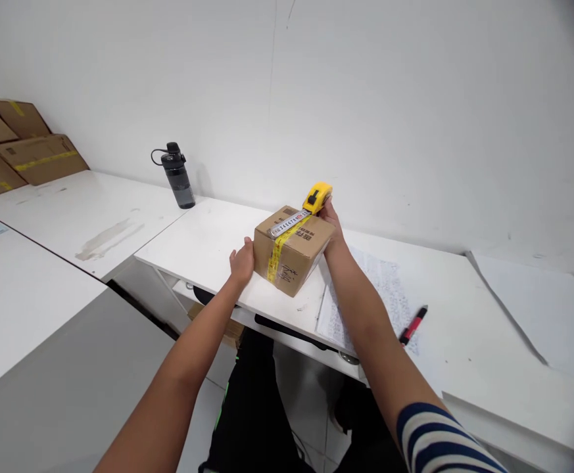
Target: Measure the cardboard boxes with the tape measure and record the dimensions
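A small cardboard box (294, 253) with yellow printed tape and dark markings sits on the white desk, near its front edge. A yellow tape measure (318, 197) rests at the box's far edge, its metal blade (289, 224) drawn out across the top face. My left hand (242, 263) is pressed to the left side of the box, steadying it, some fingers hidden. On the far right, my right hand (333, 223) grips the tape measure's case from behind, close against the box; its fingers are partly hidden.
A dark water bottle (179, 177) stands by the wall. Written sheets (385, 282) and a red-black pen (413, 325) lie right of the box, with more white paper (528, 302) beyond. Several cardboard boxes (40, 159) are stacked far left.
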A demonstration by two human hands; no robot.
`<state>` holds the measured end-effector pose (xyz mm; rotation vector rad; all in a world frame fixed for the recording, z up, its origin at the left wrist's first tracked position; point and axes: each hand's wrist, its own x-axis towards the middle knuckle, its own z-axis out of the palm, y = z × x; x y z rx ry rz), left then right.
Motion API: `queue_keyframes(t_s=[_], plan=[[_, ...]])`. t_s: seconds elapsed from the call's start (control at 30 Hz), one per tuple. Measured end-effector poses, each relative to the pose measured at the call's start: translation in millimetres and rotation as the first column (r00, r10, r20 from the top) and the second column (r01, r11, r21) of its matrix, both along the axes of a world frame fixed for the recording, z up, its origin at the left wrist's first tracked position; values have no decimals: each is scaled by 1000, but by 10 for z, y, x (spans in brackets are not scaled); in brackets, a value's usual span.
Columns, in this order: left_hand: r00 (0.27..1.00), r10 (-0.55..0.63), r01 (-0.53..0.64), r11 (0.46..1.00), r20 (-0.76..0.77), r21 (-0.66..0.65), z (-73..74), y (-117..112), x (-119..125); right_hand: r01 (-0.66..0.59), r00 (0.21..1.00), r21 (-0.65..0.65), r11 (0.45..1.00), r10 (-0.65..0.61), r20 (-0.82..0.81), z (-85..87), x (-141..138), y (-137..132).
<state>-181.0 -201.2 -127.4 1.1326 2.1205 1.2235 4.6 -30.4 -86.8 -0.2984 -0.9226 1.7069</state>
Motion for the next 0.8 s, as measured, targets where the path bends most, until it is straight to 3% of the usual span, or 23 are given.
queue_keyframes(t_s=[0.17,0.37,0.6,0.8], plan=[[999,-45,45,999,6,-26,77,-47,23,80,995,85,993,-85,50,25,-9,-45],[998,-53,51,997,-33,-64,102,-56,44,120,984,88,989,-130,119,74,6,-62],[985,-92,79,992,-143,-95,47,-17,42,89,996,9,996,-89,3,18,51,37],[962,-181,152,977,-203,-151,34,25,40,152,986,-1,988,-152,-70,0,74,67]])
